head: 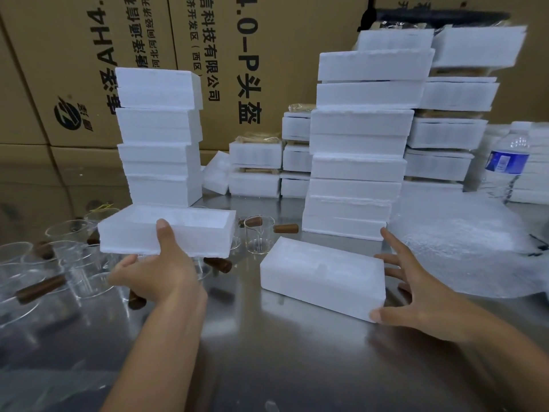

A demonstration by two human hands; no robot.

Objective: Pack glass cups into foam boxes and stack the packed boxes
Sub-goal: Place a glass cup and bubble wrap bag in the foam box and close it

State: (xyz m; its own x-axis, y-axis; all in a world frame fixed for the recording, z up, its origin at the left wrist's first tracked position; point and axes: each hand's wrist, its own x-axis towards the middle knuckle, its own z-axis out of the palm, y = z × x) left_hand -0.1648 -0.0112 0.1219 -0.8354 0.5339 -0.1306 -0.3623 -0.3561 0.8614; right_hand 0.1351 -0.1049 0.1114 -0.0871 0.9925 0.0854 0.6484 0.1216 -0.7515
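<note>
There is only one view. The camera sits on the person's head and looks forward and down over the steel worktop (282, 367). It is close: both forearms enter from the lower edge, and the left hand (157, 272), holding a foam box (178, 233), and the right hand (416, 295) fill the middle. The wide lens bends the edges of the picture. At the far side stand foam stacks (356, 144), and behind them a wall of cardboard cartons (282, 40).

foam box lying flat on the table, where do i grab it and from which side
Probably best to take the foam box across its right end, from the right, pinching the near and far long faces. It lies flat on the table, leaving only its sides free.
</note>
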